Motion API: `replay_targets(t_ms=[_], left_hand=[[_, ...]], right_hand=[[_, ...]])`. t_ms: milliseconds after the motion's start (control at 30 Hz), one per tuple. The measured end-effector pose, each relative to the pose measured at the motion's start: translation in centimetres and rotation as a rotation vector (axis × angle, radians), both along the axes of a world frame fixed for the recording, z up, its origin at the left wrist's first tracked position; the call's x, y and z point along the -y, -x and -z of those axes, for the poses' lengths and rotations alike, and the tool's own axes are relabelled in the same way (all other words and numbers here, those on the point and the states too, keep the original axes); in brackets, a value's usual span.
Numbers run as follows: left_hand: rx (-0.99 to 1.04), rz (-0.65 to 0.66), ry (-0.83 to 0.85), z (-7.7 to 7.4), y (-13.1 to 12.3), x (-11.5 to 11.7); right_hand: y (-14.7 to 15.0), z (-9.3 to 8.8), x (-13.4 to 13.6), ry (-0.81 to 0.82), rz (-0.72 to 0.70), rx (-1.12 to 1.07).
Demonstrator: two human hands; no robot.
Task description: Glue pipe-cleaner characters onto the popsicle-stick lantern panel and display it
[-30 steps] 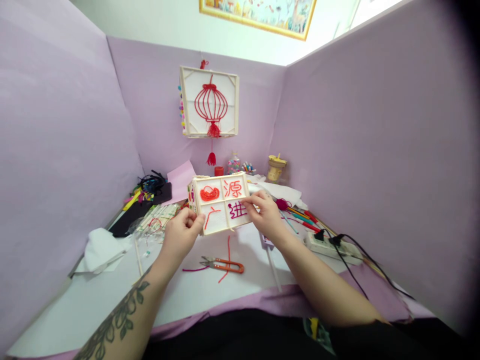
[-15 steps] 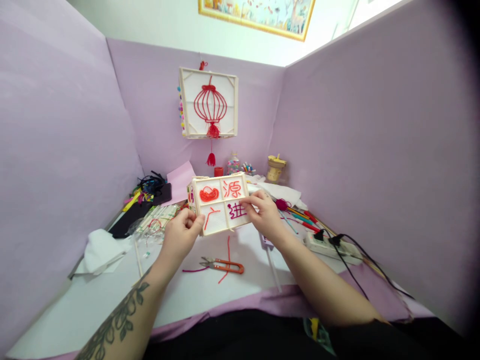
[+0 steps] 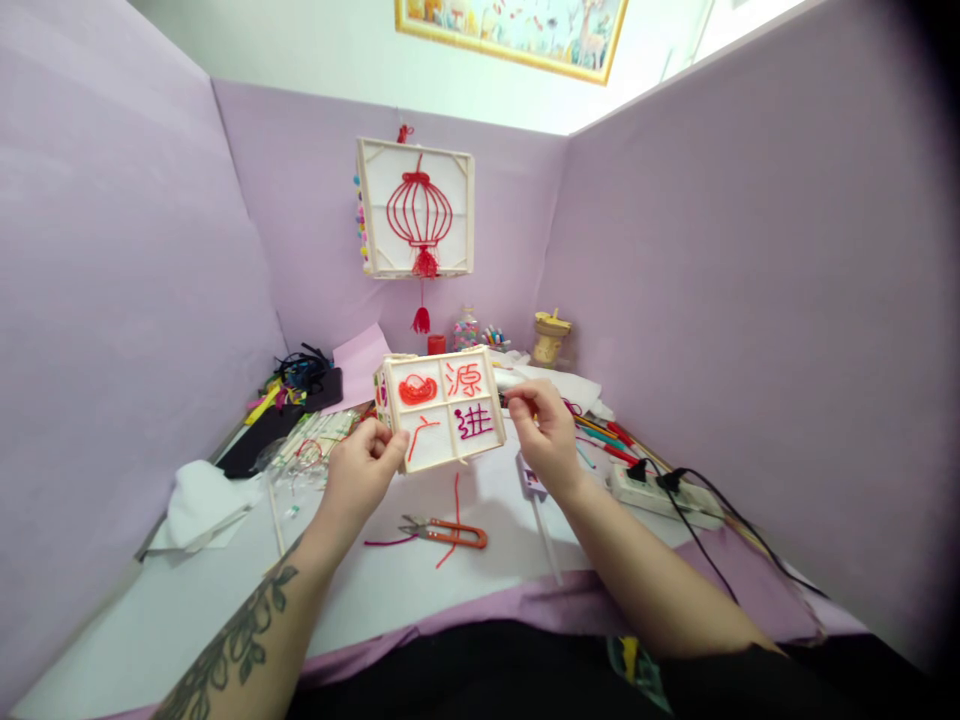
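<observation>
My left hand (image 3: 365, 460) grips the lower left corner of a small wood-framed paper lantern (image 3: 450, 408), thumb on the front. Its facing side has four panes bearing a red coiled yarn shape, red characters and a purple character. The lantern is held tilted above the table. Just right of it, apart from the frame, my right hand (image 3: 544, 430) has thumb and forefinger pinched; whether anything is between them I cannot make out. Below lie orange-handled thread snips (image 3: 446, 532) across a red strand of yarn (image 3: 457, 495), with a purple strand (image 3: 390, 541) by the blades.
A larger lantern (image 3: 416, 205) with a red tassel hangs at the back. A glue gun (image 3: 531, 475) lies under my right hand, beside a power strip (image 3: 667, 495) with black cords. White cloth (image 3: 202, 500) and wooden sticks (image 3: 311, 440) lie on the left. Purple partitions (image 3: 750, 300) enclose the table.
My right hand has moved off the purple character, to the right and clear of the lantern. My left hand and the lantern stay nearly in place.
</observation>
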State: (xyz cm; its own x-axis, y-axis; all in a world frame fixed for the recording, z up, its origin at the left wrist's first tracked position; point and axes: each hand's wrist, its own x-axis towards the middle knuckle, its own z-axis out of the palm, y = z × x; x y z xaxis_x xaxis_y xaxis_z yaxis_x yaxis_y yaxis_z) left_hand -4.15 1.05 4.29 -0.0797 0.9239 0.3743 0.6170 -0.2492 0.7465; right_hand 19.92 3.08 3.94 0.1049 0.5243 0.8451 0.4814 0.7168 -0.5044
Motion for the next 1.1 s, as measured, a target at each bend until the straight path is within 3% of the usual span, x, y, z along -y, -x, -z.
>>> replay_targets(t_ms=[200,467,733,1100], left_hand=[[0.005,0.001,-0.002,-0.12,-0.06,0.06],[0.0,0.006,-0.015,-0.14,-0.02,0.09],[0.004,0.003,0.007,-0.08,0.0,0.0],[-0.004,0.001,-0.013,-0.12,-0.02,0.04]], right_hand=[[-0.19,0.41,0.32,0.013,-0.051,0.144],[0.29,0.68,0.16,0.027,0.022,0.257],[-0.05,0.68,0.44,-0.028,0.047,0.153],[0.36,0.66,0.09,-0.011,-0.056,0.265]])
